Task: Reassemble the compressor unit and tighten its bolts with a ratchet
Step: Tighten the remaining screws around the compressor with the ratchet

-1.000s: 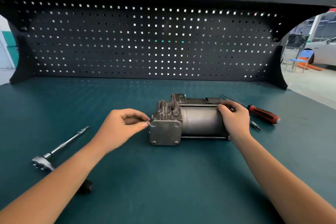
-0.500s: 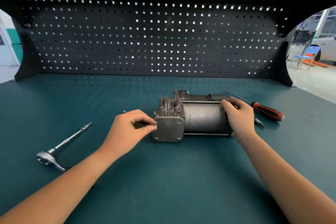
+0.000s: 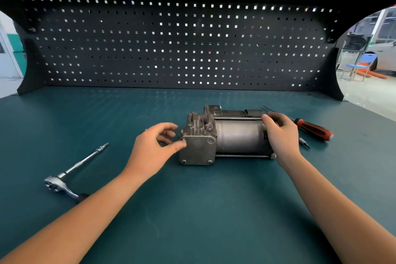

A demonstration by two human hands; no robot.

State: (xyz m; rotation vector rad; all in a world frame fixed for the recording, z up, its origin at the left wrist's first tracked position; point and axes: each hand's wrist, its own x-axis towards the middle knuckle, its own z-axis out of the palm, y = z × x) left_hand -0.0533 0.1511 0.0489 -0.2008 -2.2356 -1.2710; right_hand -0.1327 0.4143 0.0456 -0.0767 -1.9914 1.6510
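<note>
The compressor [image 3: 225,137] lies on its side at the middle of the bench [image 3: 192,210], its long axis running left to right. It is dull grey metal: a smooth cylinder on the right, a ribbed cast head on the left, and a square end plate [image 3: 197,150] facing the camera with a bolt at each of its four corners. A thin rod runs along the cylinder's lower edge.

The bench has a dark teal mat. A ratchet [image 3: 64,180] with a long bar fitted lies well to the left of the compressor. A red-and-black screwdriver [image 3: 315,129] and a small bit [image 3: 304,142] lie just right of it. A black pegboard [image 3: 171,49] closes the back under a shelf. At far right, a blue chair [image 3: 362,64] and part of a white car [image 3: 385,53] show on a workshop floor.

The left hand [image 3: 150,150] is loosely spread, gripping nothing; its thumb tip touches the plate's upper-left corner by the bolt [image 3: 183,140], and the fingers curl free beside the head. The right hand [image 3: 280,135] wraps over the cylinder's right end, fingers curled across the top, gripping it.
</note>
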